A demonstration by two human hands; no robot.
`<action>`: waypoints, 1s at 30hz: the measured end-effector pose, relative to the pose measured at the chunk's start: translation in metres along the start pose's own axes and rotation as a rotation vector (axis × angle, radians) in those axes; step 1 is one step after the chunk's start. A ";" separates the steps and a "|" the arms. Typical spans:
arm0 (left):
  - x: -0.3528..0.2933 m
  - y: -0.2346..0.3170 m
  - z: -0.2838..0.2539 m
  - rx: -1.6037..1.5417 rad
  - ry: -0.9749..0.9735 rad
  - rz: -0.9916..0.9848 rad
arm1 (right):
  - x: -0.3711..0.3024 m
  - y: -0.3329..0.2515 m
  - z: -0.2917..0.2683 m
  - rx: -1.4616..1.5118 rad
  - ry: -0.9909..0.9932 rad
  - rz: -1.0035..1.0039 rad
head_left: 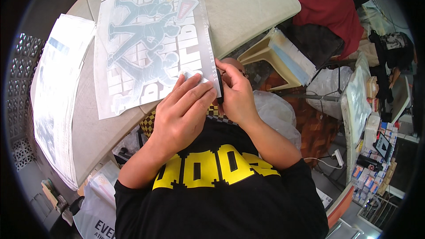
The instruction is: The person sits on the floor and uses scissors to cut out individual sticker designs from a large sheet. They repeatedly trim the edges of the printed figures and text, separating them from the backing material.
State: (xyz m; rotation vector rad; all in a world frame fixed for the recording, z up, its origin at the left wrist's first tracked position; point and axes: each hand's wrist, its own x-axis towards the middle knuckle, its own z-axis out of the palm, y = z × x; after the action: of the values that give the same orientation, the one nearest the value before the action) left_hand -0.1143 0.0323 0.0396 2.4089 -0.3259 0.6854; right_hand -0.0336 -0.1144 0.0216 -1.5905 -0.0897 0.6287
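Note:
A large printed sheet (104,62), pale grey with faint teal figures and white lettering, lies on the table and reaches over its near edge. My left hand (181,106) rests on the sheet's near right corner, fingers stretched out side by side. A small whitish patch shows by its fingertips; I cannot tell whether it is a separate piece. At the sheet's right edge, my right hand (237,95) is closed around a slim black object (219,86), held upright against the border. Its kind is not clear, and part of it is hidden by the fingers.
A stack of white sheets (57,102) lies along the left of the beige table (248,4). To the right stand a beige plastic chair (254,55) with papers and a red cloth (327,11). Farther right is a shelf with small boxes (369,179). A white cable (325,161) hangs below.

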 end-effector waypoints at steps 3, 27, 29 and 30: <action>-0.001 0.003 -0.003 -0.007 0.000 0.003 | 0.006 0.003 0.000 -0.053 0.027 -0.053; -0.014 0.025 -0.030 -0.035 0.047 0.073 | 0.036 -0.012 0.003 -0.029 0.067 -0.015; -0.016 0.027 -0.033 -0.046 0.044 0.078 | 0.041 -0.015 0.004 -0.004 0.072 -0.014; -0.017 0.029 -0.033 -0.050 0.052 0.084 | 0.046 -0.016 0.004 0.022 0.068 -0.015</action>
State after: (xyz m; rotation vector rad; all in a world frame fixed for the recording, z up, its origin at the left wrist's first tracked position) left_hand -0.1529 0.0311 0.0673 2.3373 -0.4202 0.7670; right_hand 0.0083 -0.0899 0.0209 -1.5869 -0.0442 0.5616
